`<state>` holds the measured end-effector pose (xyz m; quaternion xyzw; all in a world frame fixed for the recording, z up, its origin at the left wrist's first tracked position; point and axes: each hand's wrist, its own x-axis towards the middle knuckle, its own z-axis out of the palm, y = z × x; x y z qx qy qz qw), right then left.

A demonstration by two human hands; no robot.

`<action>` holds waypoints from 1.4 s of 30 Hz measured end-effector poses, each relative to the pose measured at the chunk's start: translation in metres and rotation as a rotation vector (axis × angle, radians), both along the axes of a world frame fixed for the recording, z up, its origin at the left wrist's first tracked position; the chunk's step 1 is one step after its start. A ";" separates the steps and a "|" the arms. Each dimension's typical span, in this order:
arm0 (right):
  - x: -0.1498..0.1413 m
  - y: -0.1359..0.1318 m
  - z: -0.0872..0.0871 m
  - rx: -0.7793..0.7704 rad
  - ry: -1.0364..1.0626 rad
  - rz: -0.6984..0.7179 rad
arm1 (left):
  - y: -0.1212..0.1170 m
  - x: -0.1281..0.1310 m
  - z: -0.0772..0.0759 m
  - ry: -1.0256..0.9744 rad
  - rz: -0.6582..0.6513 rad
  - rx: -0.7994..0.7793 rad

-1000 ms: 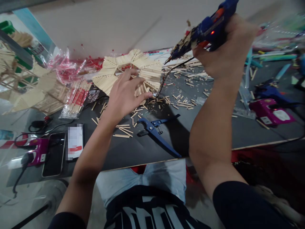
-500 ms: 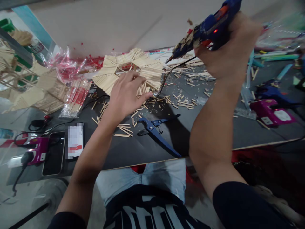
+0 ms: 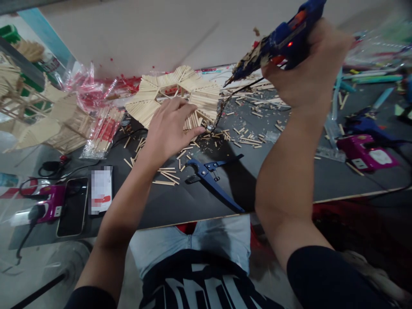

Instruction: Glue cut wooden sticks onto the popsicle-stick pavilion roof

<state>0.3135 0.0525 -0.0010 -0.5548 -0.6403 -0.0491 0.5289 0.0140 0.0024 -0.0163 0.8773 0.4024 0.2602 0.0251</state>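
Stick-built piece [image 3: 204,96] lies above the tabletop [image 3: 170,210], directly at 12 o'clock from the left hand [image 3: 169,124], its wider axis running roughly 9 to 3. That hand is the nearer one — its fingers bend over the near side, thumb stretched toward 3 o'clock; whether they truly grip cannot be told. The right hand [image 3: 310,64] has its fingers wrapped round a blue glue gun [image 3: 280,47], raised at 2 o'clock — its nozzle points toward 8, just beside the piece's right rim but apparently apart.
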 end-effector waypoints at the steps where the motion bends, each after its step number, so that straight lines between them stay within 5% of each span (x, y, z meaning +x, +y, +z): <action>1: 0.000 0.000 0.000 0.007 -0.006 -0.007 | 0.001 0.000 0.000 -0.002 -0.003 -0.001; 42: 0.002 0.004 -0.004 -0.025 -0.027 0.036 | -0.003 -0.001 0.005 0.025 -0.028 0.021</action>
